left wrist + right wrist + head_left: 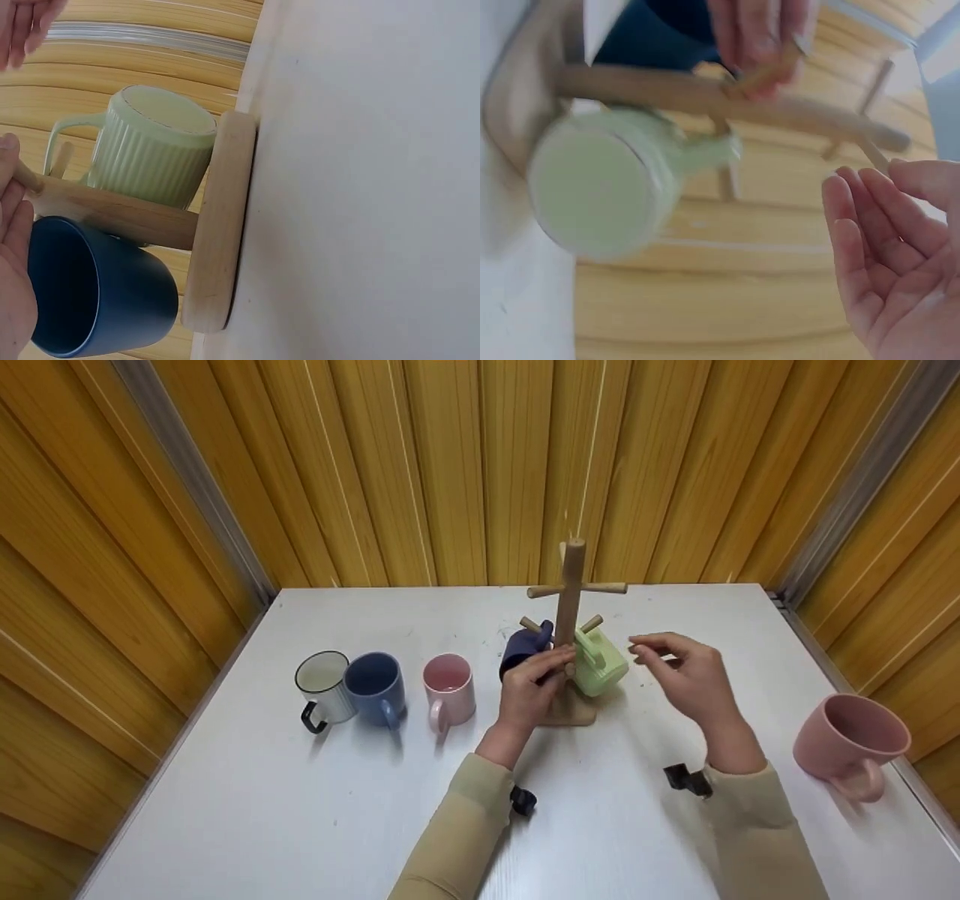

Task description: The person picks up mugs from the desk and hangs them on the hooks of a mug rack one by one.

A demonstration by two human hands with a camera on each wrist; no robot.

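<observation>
A wooden mug tree (pixel 570 607) stands upright on the white table. My left hand (pixel 529 690) holds its post at mid-height, beside a front peg. On the left side of the tree hangs a dark blue mug (pixel 120 292), close to the left palm and partly behind that hand in the head view. A light green ribbed mug (pixel 606 669) hangs by its handle on the right side, tilted with its bottom outward. My right hand (pixel 690 679) is raised to the right of the green mug, apart from it, fingers loosely bent and holding nothing.
To the left stand a white mug (pixel 330 690) with a black handle, a blue mug (pixel 375 690) and a light pink mug (pixel 450 690). A larger pink mug (pixel 840 742) sits near the right table edge. Wooden panels (pixel 450 472) rise behind the table.
</observation>
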